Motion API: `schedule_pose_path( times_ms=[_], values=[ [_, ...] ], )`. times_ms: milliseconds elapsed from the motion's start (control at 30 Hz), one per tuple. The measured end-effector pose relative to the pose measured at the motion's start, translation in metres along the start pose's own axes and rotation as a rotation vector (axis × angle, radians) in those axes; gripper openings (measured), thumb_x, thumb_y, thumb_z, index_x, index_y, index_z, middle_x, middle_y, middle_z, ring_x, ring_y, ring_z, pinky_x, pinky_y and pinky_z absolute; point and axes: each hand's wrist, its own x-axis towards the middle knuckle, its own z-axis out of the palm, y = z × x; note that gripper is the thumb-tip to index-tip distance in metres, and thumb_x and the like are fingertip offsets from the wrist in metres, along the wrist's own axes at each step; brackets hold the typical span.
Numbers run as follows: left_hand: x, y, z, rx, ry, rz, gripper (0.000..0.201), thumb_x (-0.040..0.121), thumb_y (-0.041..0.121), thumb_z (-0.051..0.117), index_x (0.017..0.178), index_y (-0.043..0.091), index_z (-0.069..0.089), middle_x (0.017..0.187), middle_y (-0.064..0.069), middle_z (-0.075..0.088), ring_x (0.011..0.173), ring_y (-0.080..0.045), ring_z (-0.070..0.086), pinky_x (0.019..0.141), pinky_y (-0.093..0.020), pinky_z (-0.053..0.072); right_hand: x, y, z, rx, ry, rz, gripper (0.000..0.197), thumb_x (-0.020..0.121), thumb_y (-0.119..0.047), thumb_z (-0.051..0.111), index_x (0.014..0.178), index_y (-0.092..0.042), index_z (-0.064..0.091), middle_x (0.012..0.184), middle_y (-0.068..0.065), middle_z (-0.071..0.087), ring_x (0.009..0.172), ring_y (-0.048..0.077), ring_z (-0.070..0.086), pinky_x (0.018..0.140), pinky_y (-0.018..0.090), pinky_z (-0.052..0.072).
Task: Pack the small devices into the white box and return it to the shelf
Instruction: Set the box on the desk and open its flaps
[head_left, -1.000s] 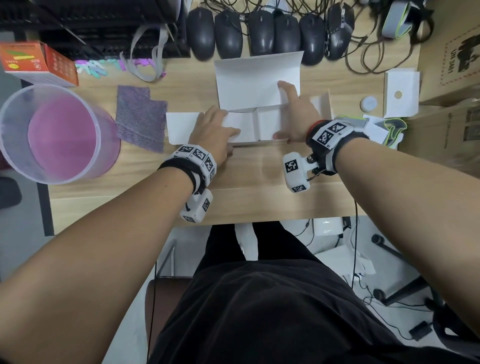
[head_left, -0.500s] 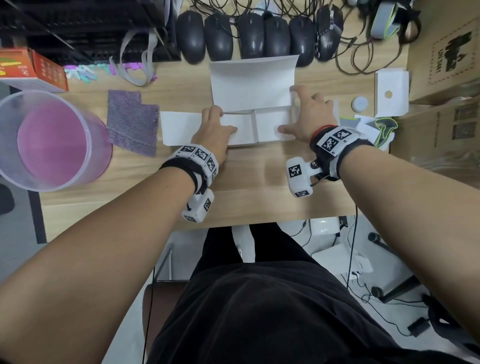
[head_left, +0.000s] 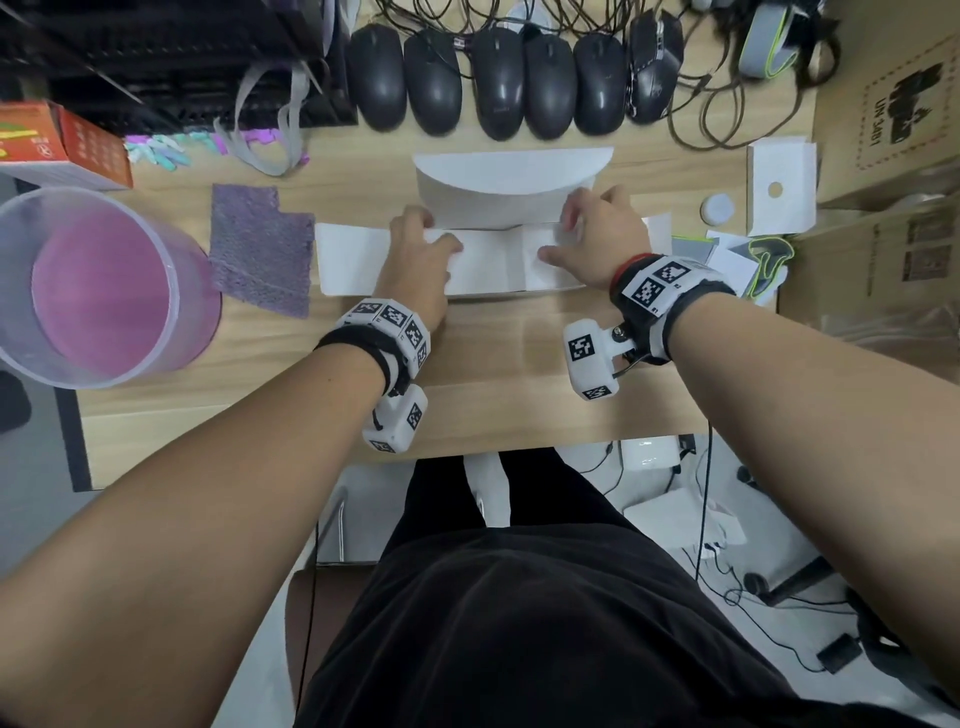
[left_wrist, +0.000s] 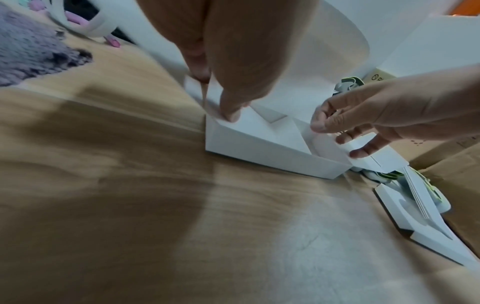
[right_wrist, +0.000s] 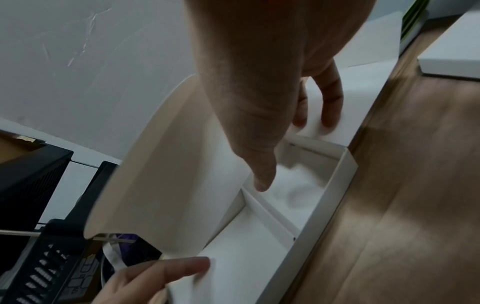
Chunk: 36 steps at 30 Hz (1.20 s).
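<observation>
The white box (head_left: 493, 267) lies open in the middle of the wooden desk, its tall lid (head_left: 509, 182) standing at the back and bowed forward. A divider splits its inside in two, and something white and crumpled (right_wrist: 298, 191) lies in the right half. My left hand (head_left: 431, 234) holds the box's left end, thumb (left_wrist: 231, 115) pressing a folded inner flap, while the outer left flap (head_left: 353, 260) lies flat on the desk. My right hand (head_left: 566, 234) grips the right end, thumb (right_wrist: 262, 181) inside the box and fingers (left_wrist: 337, 139) curled on the right flap.
A row of black mice (head_left: 498, 83) with tangled cables lies behind the box. A clear tub with a pink bottom (head_left: 98, 291), a purple cloth (head_left: 260, 249) and an orange carton (head_left: 62, 145) are to the left. A white disc (head_left: 717, 208), holed white card (head_left: 779, 192) and cardboard boxes (head_left: 893, 156) are to the right.
Both hands have slid to the lid's lower corners at the box ends. The lid, flat and upright before, now bows forward over the box.
</observation>
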Motion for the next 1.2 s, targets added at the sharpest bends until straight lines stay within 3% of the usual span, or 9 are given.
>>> schedule_pose_path(
  times_ms=[133,300,433,533,633,800,933,1067,1200],
  values=[
    [0.002,-0.001,-0.005,0.053,0.048,-0.175,0.051,0.08,0.003,0.078,0.126,0.006,0.056,0.13,-0.016,0.043,0.125,-0.03,0.039,0.096,-0.03,0.04,0.003,-0.008,0.003,-0.021,-0.056,0.049,0.058,0.056,-0.079,0.06,0.081,-0.027,0.06,0.114,0.005,0.052,0.108,0.026,0.051,0.097,0.038,0.046],
    [0.009,-0.003,-0.009,-0.032,-0.036,-0.152,0.048,0.083,0.009,0.076,0.127,0.009,0.057,0.122,-0.012,0.059,0.121,-0.029,0.045,0.096,-0.034,0.037,0.004,-0.015,0.003,-0.075,-0.075,0.097,0.069,0.059,-0.079,0.065,0.097,-0.022,0.062,0.12,0.006,0.04,0.108,0.035,0.048,0.094,0.041,0.045],
    [0.007,-0.006,-0.009,-0.102,-0.023,-0.118,0.042,0.079,0.0,0.076,0.118,0.01,0.065,0.124,-0.011,0.054,0.116,-0.028,0.051,0.099,-0.031,0.041,0.004,-0.025,0.01,-0.124,-0.077,0.153,0.086,0.055,-0.08,0.067,0.115,-0.019,0.06,0.13,0.007,0.036,0.118,0.036,0.037,0.092,0.045,0.044],
    [0.006,-0.011,-0.01,-0.133,-0.002,-0.113,0.037,0.08,-0.004,0.073,0.113,0.011,0.068,0.125,-0.007,0.056,0.111,-0.026,0.057,0.099,-0.028,0.043,0.008,-0.025,0.022,-0.096,-0.03,0.199,0.105,0.04,-0.078,0.066,0.133,-0.032,0.046,0.126,0.0,0.044,0.105,0.025,0.036,0.07,0.039,0.04],
    [0.004,-0.016,-0.012,-0.096,-0.038,-0.077,0.034,0.082,0.001,0.074,0.114,0.012,0.069,0.126,-0.006,0.059,0.113,-0.027,0.058,0.099,-0.031,0.042,0.014,-0.02,0.032,-0.025,-0.034,0.256,0.091,0.041,-0.07,0.066,0.124,-0.039,0.045,0.114,-0.002,0.049,0.088,0.017,0.029,0.058,0.034,0.029],
    [0.006,-0.017,-0.014,-0.005,-0.12,-0.057,0.042,0.085,0.016,0.076,0.125,0.01,0.064,0.131,-0.008,0.06,0.123,-0.031,0.052,0.102,-0.036,0.04,0.008,-0.029,0.022,0.016,-0.077,0.293,0.073,0.05,-0.063,0.065,0.115,-0.037,0.044,0.111,-0.005,0.049,0.096,0.019,0.034,0.073,0.037,0.03],
    [0.008,-0.016,-0.012,0.057,-0.172,-0.052,0.047,0.089,0.017,0.071,0.134,0.014,0.059,0.136,-0.011,0.055,0.124,-0.033,0.051,0.104,-0.038,0.041,0.011,-0.029,0.025,0.055,-0.068,0.333,0.084,0.042,-0.068,0.063,0.117,-0.036,0.044,0.115,-0.003,0.05,0.09,0.022,0.044,0.072,0.038,0.031],
    [0.01,-0.013,-0.01,0.146,-0.236,-0.026,0.029,0.09,0.019,0.064,0.118,0.016,0.071,0.129,-0.012,0.059,0.117,-0.032,0.055,0.1,-0.037,0.043,0.006,-0.027,0.021,0.198,-0.048,0.411,0.087,0.047,-0.062,0.082,0.107,-0.026,0.03,0.123,0.0,0.046,0.1,0.028,0.053,0.09,0.046,0.048],
    [0.011,-0.015,-0.009,0.33,-0.323,0.042,0.023,0.094,0.031,0.054,0.101,0.029,0.076,0.133,0.003,0.057,0.125,-0.024,0.042,0.104,-0.042,0.029,0.01,-0.014,0.016,0.243,-0.195,0.36,0.068,0.061,-0.057,0.082,0.092,-0.024,0.031,0.137,0.009,0.052,0.108,0.026,0.054,0.103,0.045,0.044]
  ],
)
